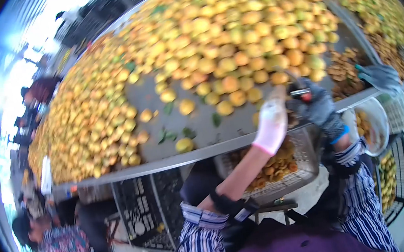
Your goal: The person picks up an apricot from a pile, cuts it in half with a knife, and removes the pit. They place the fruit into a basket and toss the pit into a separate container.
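Right hand point(314, 107): curled round a red-marked tool point(304, 94); a slip could nick the left
Left hand point(272, 118): just beside it, grip too blurred to tell
Yellow fruit point(257, 64): heaped beyond both hands; a nudge might roll some

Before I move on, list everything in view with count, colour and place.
Table: 1, grey, ahead
Whole fruit: uncountable, yellow, heaped on table
Leaves: several, green, among fruit
Basket: 1, pale, below table edge
Cut fruit: uncountable, brownish, in basket and on table's right
Bucket: 1, white, right
Crates: several, black or white, both sides
Other glove: 1, grey, far right, perhaps worn
People: at least 2, dark or patterned clothes, left
Tool: 1, partly red, blurred, in right hand
Sleeves: 2, striped blue, bottom
Left hand: 1, white glove, pink cuff, table edge
Right hand: 1, grey glove, beside it
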`<state>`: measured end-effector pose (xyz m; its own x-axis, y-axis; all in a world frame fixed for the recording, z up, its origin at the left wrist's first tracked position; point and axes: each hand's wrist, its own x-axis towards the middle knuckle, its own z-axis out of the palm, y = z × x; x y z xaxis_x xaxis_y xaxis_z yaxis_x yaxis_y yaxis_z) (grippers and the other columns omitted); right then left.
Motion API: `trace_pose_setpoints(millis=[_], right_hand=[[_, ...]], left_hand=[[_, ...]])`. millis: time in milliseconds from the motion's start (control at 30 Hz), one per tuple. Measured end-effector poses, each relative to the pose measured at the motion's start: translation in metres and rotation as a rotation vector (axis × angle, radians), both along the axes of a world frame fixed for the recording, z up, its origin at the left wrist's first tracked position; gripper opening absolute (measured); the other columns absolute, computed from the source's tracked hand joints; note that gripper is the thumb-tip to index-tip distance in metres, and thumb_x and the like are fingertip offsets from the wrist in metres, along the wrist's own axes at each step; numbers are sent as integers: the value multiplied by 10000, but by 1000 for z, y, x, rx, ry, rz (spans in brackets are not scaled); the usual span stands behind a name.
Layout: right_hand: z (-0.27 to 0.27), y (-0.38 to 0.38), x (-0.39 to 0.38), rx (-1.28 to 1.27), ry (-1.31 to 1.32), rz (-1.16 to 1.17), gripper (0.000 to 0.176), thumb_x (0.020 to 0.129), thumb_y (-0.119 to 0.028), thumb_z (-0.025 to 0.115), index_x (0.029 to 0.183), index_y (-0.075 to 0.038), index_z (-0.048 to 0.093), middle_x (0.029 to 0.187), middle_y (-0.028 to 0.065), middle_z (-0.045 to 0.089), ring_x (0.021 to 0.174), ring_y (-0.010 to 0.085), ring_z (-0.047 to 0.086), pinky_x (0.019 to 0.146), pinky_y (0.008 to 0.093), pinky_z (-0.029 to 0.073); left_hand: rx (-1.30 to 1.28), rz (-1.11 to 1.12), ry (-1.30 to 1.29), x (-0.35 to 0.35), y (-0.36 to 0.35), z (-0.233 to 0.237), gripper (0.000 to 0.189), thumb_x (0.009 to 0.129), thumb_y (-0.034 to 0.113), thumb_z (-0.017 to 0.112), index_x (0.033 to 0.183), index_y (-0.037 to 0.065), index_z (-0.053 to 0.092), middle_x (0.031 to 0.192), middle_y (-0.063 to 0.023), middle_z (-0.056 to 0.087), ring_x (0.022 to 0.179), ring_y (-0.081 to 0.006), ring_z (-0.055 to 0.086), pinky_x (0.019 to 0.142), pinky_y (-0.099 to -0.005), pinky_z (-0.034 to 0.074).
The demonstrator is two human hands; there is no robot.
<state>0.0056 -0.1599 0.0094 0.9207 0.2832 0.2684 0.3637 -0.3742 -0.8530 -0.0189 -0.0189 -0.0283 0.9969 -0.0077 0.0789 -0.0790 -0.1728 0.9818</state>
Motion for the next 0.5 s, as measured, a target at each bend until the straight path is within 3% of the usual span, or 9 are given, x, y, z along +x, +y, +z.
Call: trace_pose_setpoints(millis=[67, 133, 200, 267, 333, 400, 467, 500], right_hand=[[-8, -8, 1, 60, 155, 48, 340, 758, -156, 734, 1041, -42, 585, 880, 30, 627, 785, 99, 567, 729, 260, 485], [-9, -11, -1, 88, 246, 70, 330, 762, -95, 719, 1055, -35, 582, 896, 15, 628, 811, 90, 574, 747, 257, 488], [-11, -14, -3, 127, 297, 112, 329, 762, -67, 703, 1066, -33, 582, 921, 19, 636, 835, 93, 584, 756, 259, 490], [-13, -13, -5, 50, 248, 116, 313, 774, -55, 675, 1071, -25, 584, 922, 48, 655, 831, 117, 613, 743, 256, 493], [-5, -3, -11, -245, -32, 33, 286, 784, -58, 653, 1062, -24, 592, 890, 85, 666, 796, 156, 635, 720, 270, 495], [-4, -6, -8, -288, -68, -42, 270, 797, -88, 644, 1053, -16, 596, 857, 112, 668, 767, 195, 644, 707, 298, 494], [-25, -42, 24, -282, -233, -327, 278, 796, -116, 657, 1044, -5, 598, 847, 112, 668, 761, 201, 643, 714, 309, 496], [-59, -93, 55, -299, -279, -378, 278, 802, -123, 657, 1044, -1, 598, 842, 107, 668, 760, 189, 641, 722, 300, 497]], left_hand=[[-10, 23, -6, 4, -4, -7, 321, 955, 175, 396, 1144, -64, 498, 1056, -189, 597, 967, -291, 571, 863, -340, 438], [-388, -25, 336, -7, 1, 22, 362, 969, 312, 412, 1130, 0, 502, 874, -67, 598, 852, -162, 574, 721, -260, 488], [-352, -25, 185, -10, 2, 22, 297, 960, 313, 439, 1028, 33, 510, 723, -17, 541, 549, -87, 527, 426, -230, 433], [-644, -78, 407, -14, 9, 24, 284, 956, 312, 447, 991, 40, 520, 694, -19, 540, 495, -104, 490, 439, -231, 435], [-650, -145, 486, -13, 25, 25, 297, 954, 322, 447, 991, 39, 530, 687, -24, 546, 505, -103, 505, 445, -230, 438], [-653, -215, 567, -18, 37, 30, 310, 951, 332, 448, 990, 38, 541, 680, -29, 552, 515, -102, 520, 451, -230, 441], [125, -430, 292, -33, 42, 41, 358, 938, 372, 440, 1005, 41, 558, 705, -94, 600, 516, -161, 577, 488, -300, 473], [410, -448, -105, -40, 44, 16, 383, 927, 389, 423, 1037, 48, 560, 766, -172, 626, 609, -251, 633, 611, -392, 499]])
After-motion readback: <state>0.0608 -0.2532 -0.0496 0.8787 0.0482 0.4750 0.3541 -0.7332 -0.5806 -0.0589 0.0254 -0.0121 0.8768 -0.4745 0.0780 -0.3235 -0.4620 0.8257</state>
